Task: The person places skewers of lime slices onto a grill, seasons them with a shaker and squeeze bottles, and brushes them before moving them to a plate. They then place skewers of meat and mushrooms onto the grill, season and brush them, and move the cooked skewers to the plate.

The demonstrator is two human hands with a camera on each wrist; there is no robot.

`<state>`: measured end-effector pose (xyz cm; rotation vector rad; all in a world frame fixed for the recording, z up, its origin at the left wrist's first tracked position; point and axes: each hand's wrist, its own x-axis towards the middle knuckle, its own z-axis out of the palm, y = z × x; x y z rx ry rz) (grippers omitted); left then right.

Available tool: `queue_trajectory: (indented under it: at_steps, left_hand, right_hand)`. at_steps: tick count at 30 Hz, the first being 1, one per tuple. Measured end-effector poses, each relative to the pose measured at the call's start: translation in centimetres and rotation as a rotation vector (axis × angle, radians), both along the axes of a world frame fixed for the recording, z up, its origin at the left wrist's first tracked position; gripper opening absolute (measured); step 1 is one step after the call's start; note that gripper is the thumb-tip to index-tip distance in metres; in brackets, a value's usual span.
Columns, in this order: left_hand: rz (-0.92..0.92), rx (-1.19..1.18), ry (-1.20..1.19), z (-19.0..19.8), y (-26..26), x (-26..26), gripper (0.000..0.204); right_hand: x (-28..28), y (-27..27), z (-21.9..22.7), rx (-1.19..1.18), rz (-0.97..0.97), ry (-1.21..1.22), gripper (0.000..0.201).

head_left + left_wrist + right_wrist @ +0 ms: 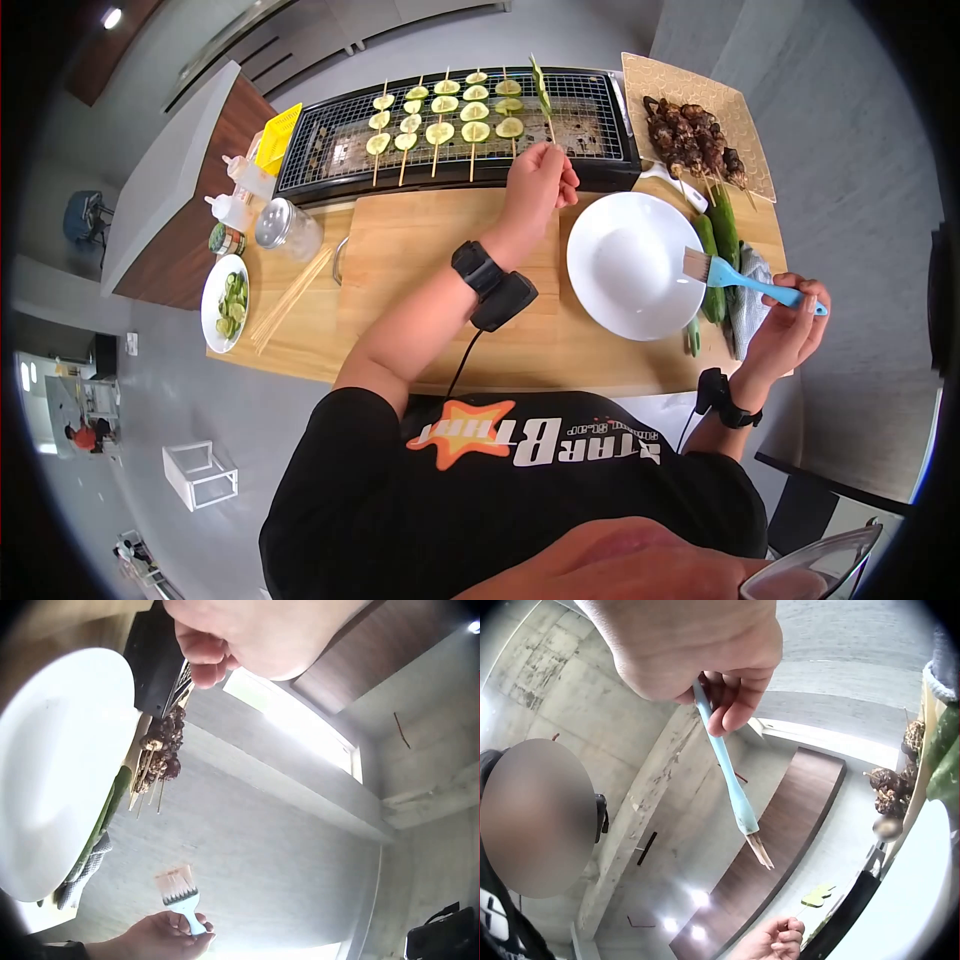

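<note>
Light-blue brush: my right grip is pinching its handle, the bristles pointing towards the white bowl between my two grips. Cucumber skewer: my left grip is holding its stick between curled fingers and thumb, the slices extending ahead over the grill. More cucumber skewers are lying left of that grip, meat skewers right.

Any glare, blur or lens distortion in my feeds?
Head: strong fisheye, dark corners, front edge of the wooden table bowed, though the brush and held skewer are readable; left wrist: overhead bright strip blown out, white bowl washed bright; right wrist: ceiling lights flare, person's head blurred.
</note>
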<state>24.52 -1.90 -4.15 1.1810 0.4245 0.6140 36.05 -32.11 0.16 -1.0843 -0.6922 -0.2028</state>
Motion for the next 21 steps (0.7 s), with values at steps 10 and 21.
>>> queue_trajectory:
  at_steps: [10, 21]
  left_hand:
    - [-0.047, -0.036, 0.052, -2.5, -0.4, -0.5, 0.028]
    - [-0.030, -0.111, -0.030, -3.8, -0.8, -1.1, 0.030]
  right_hand:
    - [-0.6, 2.5, 1.0, -0.101, 0.135, 0.020, 0.017]
    - [1.2, 16.3, 5.0, -0.454, 0.452, -0.242, 0.017]
